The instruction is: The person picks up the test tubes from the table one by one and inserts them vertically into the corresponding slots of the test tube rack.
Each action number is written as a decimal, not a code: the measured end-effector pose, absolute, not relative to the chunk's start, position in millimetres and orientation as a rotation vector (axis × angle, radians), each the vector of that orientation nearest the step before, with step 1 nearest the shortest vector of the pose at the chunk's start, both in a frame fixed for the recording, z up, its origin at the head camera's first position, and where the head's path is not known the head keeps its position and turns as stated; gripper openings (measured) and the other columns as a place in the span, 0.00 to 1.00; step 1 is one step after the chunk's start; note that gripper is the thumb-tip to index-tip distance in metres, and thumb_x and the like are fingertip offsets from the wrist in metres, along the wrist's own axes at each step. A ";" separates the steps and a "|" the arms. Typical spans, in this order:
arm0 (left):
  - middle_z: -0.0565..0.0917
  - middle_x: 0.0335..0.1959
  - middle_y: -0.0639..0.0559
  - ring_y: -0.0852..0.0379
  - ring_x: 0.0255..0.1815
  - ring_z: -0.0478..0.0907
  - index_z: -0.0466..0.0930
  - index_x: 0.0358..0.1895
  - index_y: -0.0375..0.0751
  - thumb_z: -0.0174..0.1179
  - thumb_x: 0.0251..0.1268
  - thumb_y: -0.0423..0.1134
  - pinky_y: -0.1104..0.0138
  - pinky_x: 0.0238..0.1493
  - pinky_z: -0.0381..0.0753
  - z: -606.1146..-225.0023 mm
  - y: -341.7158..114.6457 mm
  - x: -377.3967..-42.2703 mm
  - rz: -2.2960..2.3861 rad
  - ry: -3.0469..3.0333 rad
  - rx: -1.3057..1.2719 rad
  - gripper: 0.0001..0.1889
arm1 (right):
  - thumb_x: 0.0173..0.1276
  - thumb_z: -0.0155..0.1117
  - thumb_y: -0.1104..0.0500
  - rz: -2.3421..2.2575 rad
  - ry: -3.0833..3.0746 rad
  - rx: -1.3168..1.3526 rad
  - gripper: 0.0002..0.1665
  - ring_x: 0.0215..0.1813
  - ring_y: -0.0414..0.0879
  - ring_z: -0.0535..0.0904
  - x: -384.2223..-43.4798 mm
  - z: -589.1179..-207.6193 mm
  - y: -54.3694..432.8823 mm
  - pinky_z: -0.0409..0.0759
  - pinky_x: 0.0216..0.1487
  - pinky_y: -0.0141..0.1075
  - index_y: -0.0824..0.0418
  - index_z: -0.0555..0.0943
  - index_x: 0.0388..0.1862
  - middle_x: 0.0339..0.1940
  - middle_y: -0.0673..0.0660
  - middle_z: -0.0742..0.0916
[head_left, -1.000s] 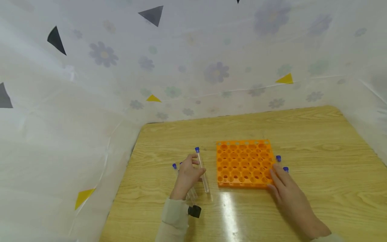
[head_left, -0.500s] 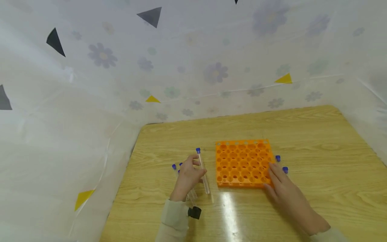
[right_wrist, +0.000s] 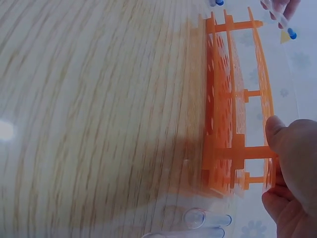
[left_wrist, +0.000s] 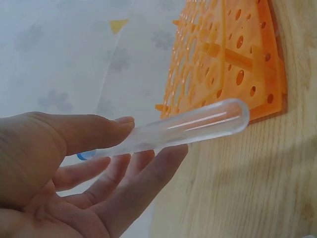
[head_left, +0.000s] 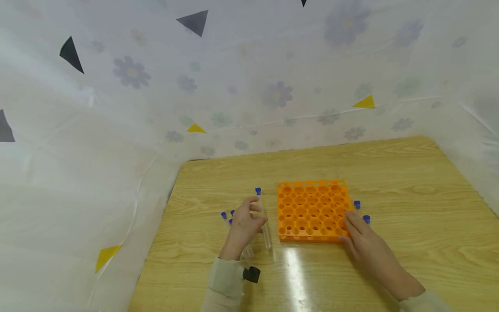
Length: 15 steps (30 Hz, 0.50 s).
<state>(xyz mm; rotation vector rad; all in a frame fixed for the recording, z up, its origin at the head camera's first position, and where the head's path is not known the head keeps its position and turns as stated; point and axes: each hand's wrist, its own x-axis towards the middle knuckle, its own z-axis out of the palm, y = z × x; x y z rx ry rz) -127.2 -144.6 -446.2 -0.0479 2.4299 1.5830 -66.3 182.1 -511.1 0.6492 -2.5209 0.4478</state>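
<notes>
Pinched between the thumb and fingertips of my left hand (head_left: 242, 225) is a clear test tube (head_left: 267, 238) with a blue cap. It leans, cap end away from me, left of an orange test tube rack (head_left: 312, 238). In the left wrist view the round bottom of the tube (left_wrist: 213, 121) points toward the rack (left_wrist: 275, 101). My right hand (head_left: 372, 247) grips the rack's right edge near its front corner. The thumb (right_wrist: 275, 130) lies against the upper plate in the right wrist view, with fingers curled behind it. No tube shows in the rack's holes.
Several blue-capped tubes (head_left: 249, 250) lie on the table, partly hidden beneath my left hand. To the rack's right, two more tubes show blue caps (head_left: 357, 204) beside my right hand. The wooden table (head_left: 234, 177) meets a pale flowered curtain (head_left: 249, 108) at the back and sides.
The capped end of the held tube has tipped slightly to the right. My right hand's fingers have shifted a little left on the rack's edge. The rack stays in place.
</notes>
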 end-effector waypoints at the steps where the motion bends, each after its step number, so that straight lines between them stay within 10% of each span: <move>1: 0.77 0.55 0.43 0.54 0.41 0.84 0.65 0.72 0.48 0.65 0.64 0.31 0.55 0.36 0.89 -445.5 -144.4 -127.2 1.590 2.438 -0.035 0.33 | 0.79 0.48 0.43 0.448 -2.518 0.649 0.36 0.62 0.69 0.76 -66.5 -511.7 182.2 0.79 0.56 0.58 0.78 0.78 0.56 0.63 0.74 0.78; 15: 0.81 0.51 0.50 0.53 0.49 0.82 0.74 0.64 0.58 0.66 0.64 0.31 0.66 0.38 0.89 -441.6 -138.2 -126.4 1.737 2.544 0.202 0.27 | 0.72 0.62 0.51 0.475 -2.540 0.638 0.29 0.63 0.69 0.75 -66.2 -513.1 181.9 0.78 0.56 0.58 0.77 0.78 0.57 0.64 0.73 0.77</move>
